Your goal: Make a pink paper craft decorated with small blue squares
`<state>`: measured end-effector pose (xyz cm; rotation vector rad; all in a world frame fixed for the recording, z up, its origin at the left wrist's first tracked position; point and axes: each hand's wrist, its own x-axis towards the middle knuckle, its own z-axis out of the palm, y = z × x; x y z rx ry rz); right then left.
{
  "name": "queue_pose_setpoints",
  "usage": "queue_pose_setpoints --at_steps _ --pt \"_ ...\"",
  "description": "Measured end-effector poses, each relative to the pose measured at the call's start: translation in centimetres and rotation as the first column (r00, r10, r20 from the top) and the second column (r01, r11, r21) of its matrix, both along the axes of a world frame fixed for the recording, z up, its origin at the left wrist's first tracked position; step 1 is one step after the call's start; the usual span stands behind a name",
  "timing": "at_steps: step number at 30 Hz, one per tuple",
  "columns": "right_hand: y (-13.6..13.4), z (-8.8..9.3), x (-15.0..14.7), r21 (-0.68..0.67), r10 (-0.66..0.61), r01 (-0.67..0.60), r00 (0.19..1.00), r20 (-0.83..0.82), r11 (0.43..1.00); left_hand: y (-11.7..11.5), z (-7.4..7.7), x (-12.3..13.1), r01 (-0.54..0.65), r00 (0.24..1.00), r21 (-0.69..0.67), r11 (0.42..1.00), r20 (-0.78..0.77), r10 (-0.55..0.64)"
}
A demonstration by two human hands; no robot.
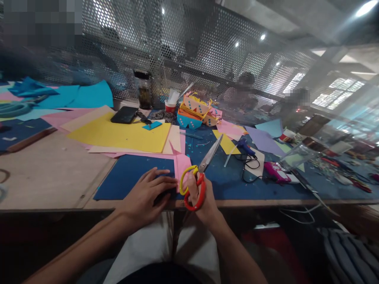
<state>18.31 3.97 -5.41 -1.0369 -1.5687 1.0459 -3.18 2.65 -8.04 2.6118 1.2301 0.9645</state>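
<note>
Our right grip (pixel 205 197) is holding the scissors (pixel 204 165) by their red and yellow handles (pixel 203 192); our left grip (pixel 149 193) is lying open, fingertips (pixel 173 180) touching the pink paper (pixel 182 162) between both. The bench (pixel 53 169) is showing blue mats (pixel 118 175) and bare wood, and behind it a perforated metal screen (pixel 189 35) is standing.

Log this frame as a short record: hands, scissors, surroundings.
left hand: fingertips at the pink paper
right hand: gripping the scissors
scissors: yellow and red handles, blades pointing away from the person
beyond left hand: yellow sheet, black phone
right of scissors: blue glue gun
</note>
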Motion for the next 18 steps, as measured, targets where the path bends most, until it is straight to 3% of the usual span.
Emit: queue_pose_setpoints --at_steps 4,8,12,18 --pt "0.14 0.25 -0.05 0.066 0.007 -0.01 0.999 0.045 0.998 0.04 -0.04 -0.02 0.003 1.0 0.026 1.0 0.018 -0.003" --pt "0.21 0.48 -0.19 0.02 0.054 -0.054 0.999 0.003 0.998 0.05 0.21 -0.03 0.008 1.0 0.028 1.0 0.013 -0.008" --pt "0.25 0.53 -0.6 0.071 0.015 -0.018 0.999 0.038 0.997 0.05 0.46 -0.01 0.01 1.0 0.028 1.0 0.002 -0.01" --pt "0.37 0.06 -0.93 0.047 0.038 -0.038 0.999 0.002 0.998 0.08 -0.04 -0.07 -0.017 1.0 0.011 1.0 0.006 0.017"
